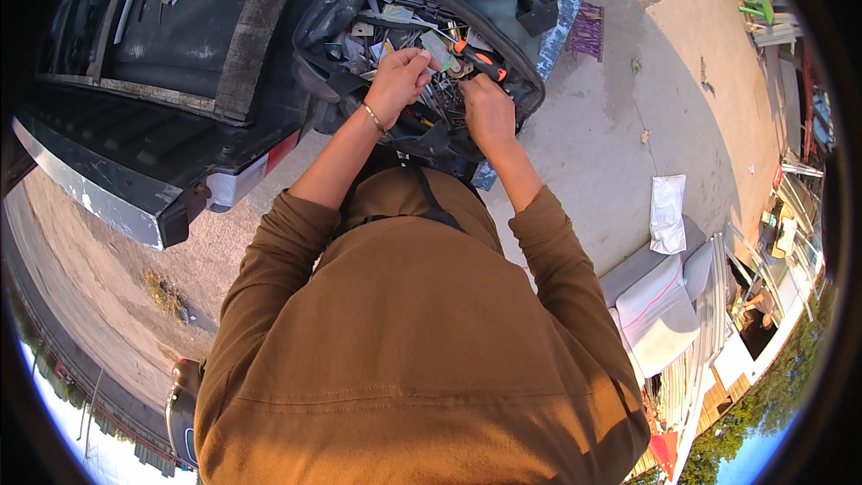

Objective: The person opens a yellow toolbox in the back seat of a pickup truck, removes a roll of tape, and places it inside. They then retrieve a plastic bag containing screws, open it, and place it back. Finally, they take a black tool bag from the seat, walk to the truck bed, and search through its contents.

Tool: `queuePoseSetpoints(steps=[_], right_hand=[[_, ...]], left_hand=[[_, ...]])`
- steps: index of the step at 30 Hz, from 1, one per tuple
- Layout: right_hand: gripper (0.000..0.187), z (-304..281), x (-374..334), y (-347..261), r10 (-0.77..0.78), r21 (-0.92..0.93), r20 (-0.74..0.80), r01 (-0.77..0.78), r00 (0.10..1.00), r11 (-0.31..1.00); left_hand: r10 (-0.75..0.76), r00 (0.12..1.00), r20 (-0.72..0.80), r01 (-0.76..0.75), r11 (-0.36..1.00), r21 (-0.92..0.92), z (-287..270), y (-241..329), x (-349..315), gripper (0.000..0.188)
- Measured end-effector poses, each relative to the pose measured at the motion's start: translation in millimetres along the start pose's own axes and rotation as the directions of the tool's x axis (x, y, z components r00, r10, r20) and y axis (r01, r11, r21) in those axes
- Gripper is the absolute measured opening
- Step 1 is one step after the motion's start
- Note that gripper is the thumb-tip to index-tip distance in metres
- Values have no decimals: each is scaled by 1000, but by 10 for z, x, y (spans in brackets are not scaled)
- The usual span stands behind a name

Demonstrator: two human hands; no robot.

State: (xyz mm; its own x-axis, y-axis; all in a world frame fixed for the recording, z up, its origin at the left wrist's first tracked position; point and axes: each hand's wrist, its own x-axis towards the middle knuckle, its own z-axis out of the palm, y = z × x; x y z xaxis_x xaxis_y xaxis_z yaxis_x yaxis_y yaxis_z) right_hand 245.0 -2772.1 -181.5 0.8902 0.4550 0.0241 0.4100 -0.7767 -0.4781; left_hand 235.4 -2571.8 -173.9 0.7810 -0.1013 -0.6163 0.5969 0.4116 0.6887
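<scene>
A dark, wide-mouthed tool bag [310,27] stands open on the truck's tailgate, full of jumbled metal tools and small packets. Over its near side, my left hand [401,90] is closed in a pinch beside a pale green packet [437,49]; what lies between the fingertips is too small to make out. My right hand [490,112] reaches in at the bag's near right, fingers curled down among metal pieces, and its grip is hidden. Just beyond it lies a tool with an orange and black handle [482,59].
To the left is a black truck bed [189,45] with a worn strip across it. A purple rack-like object [588,31] stands on the concrete at right. White sacks [667,216] and sheets lie further right, by stacked scrap [781,233].
</scene>
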Motion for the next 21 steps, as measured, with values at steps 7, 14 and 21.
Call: queuePoseSetpoints(steps=[7, 14, 21], right_hand=[[15, -464, 70, -367, 258, 588, -94, -155, 962, 794], [7, -470, 79, -223, 369, 405, -9, -334, 929, 851], [11, 25, 135, -330, 187, 164, 42, -191, 981, 968]], left_hand=[[-127, 989, 76, 122, 990, 65, 91, 115, 18, 40], [13, 996, 85, -3, 993, -120, -23, 127, 23, 40], [73, 996, -43, -81, 969, -234, -132, 153, -13, 35]])
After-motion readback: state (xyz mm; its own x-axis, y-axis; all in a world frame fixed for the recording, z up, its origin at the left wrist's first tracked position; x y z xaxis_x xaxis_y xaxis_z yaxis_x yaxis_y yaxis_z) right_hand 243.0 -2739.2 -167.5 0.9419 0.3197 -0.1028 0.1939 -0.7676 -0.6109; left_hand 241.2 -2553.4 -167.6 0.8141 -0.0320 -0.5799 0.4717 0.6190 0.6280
